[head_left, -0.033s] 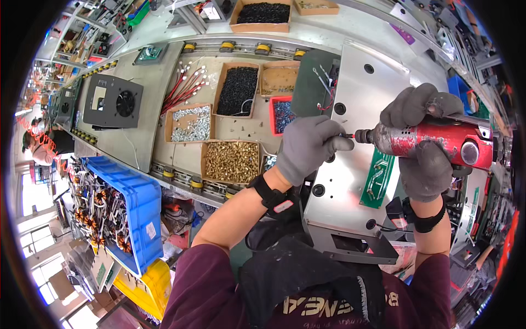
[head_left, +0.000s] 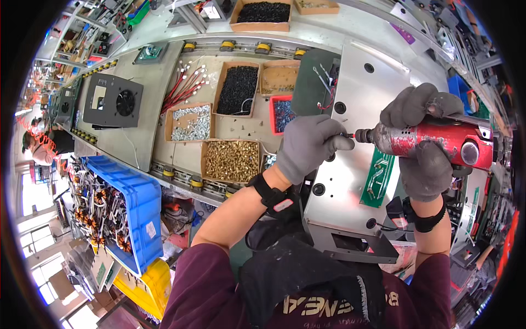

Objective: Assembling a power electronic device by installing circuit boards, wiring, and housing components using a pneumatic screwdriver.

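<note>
Red tool [head_left: 455, 143]: a fat, scratched power tool, held sideways over the right part of the shiny panel [head_left: 359, 90]. Its nose points left.
Right hand [head_left: 424, 170]: in a grey glove, curled tight round the red tool. Grey fingers show above it and below it.
Left hand [head_left: 309, 148]: in a grey glove too, with the fingers bent in. Finger and thumb pinch close at the thin tip [head_left: 349, 135] of the tool. Any tiny part tucked in there is too small to tell.
Wrists: a black band [head_left: 268, 193] goes round the left one, and another black band [head_left: 430, 219] goes round the right one.
Panel under the hands: flat, silver metal with round black spots. A green board [head_left: 378, 178] is on it, below the tool's nose.
Little bits, left of the hands: gold screws [head_left: 231, 160], silver screws [head_left: 189, 123] and black screws [head_left: 237, 90], each kind in its own brown box. A red bin [head_left: 272, 118] is near the left hand.
Farther left: red wires [head_left: 183, 93] in a bunch, then a grey box with a fan [head_left: 113, 102].
Low on the left: a blue crate [head_left: 147, 197] full of wires and coils, with a yellow crate [head_left: 156, 285] just under it.
</note>
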Tool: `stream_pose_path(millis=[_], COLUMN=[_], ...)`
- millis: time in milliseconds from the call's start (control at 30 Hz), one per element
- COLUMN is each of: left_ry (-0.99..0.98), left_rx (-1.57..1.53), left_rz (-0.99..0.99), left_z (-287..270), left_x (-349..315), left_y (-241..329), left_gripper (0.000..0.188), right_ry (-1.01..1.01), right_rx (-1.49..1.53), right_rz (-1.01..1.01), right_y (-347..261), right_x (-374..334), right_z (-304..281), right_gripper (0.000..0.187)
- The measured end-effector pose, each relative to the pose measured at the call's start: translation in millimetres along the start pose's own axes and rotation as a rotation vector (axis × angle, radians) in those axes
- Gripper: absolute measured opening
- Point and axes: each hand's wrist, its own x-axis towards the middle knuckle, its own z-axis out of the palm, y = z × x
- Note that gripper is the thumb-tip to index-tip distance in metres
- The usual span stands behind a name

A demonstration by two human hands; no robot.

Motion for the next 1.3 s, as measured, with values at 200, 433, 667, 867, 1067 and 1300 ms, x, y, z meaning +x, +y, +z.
stream_pose_path(millis=[200, 433, 667, 867, 1067, 1300], left_ry=[-0.093, -0.175, -0.558, -0.304, -0.218, -0.087], left_rx=[-0.02, -0.003, -0.608, -0.35, -0.12, -0.17], left_rz=[-0.015, 0.083, -0.26, -0.413, -0.722, -0.725], left_z=[-5.2, -12.6, -22.3, -54.7, -81.2, -75.2], left_x=[-0.7, -0.8, -25.8, -50.3, -82.8, -104.2], left_y=[0.0, 6.1, 6.3, -21.4, -36.9, -45.2], left_gripper=[0.033, 0.035, 0.042, 0.05, 0.045, 0.043], right_ry=[0.043, -0.096, -0.257, -0.439, -0.458, -0.478], right_rx=[-0.021, -0.081, 0.047, 0.192, 0.236, 0.086], right_rz=[0.034, -0.039, 0.031, 0.22, 0.314, 0.295], right_y=[-8.1, -16.3, -19.5, 1.7, 10.1, 4.1], right_x=[-8.6, -6.7, -19.6, -47.7, -57.9, -59.8], right_z=[5.9, 7.7, 4.7, 13.7, 20.7, 24.3], right_gripper=[0.042, 0.042, 0.036, 0.034, 0.036, 0.035])
